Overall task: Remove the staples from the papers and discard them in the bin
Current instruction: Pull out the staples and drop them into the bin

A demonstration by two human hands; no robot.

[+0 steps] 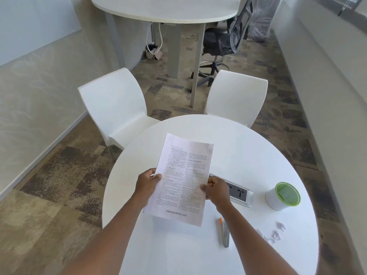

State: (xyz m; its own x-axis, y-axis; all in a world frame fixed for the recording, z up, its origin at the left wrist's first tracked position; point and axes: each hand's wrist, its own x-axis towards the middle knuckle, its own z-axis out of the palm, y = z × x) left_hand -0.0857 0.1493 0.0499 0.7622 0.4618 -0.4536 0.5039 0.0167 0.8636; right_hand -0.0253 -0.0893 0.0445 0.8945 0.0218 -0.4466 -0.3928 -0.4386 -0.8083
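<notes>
Bin (283,196): one small round cup, white outside, green rim and green inside; stands on the right side of the desk; nothing clear to see in it.
Desk (248,147): one round, smooth, white top.
Papers (183,179): flat white sheets with black print in two columns; held up over the middle of the desk, tilted a bit; count of sheets not clear; staples too small to see.
Left hand (148,185): grips the left edge of the papers, thumb on top, fingers (152,172) curled under.
Right hand (216,188): pinches the right edge of the papers, thumb on the front, fingers curled tight behind.
Socket box (239,193): one long box with a shiny rim, set on the desk just behind the right hand, near the bin.
Pen (220,225): one thin stick with an orange tip, lying flat near the right arm.
Grey tool (226,235): long thin metal piece lying just beside the pen; kind not clear.
Clear bits (276,233): a few small shiny scraps on the desk in front of the bin, blurry.
White chairs (117,108): two, smooth and curved, at the far side of the desk.
Black chair (226,40): one, mesh back, further away beside a second white table (158,8).
Floor (59,169): carpet with brown and grey patches.
</notes>
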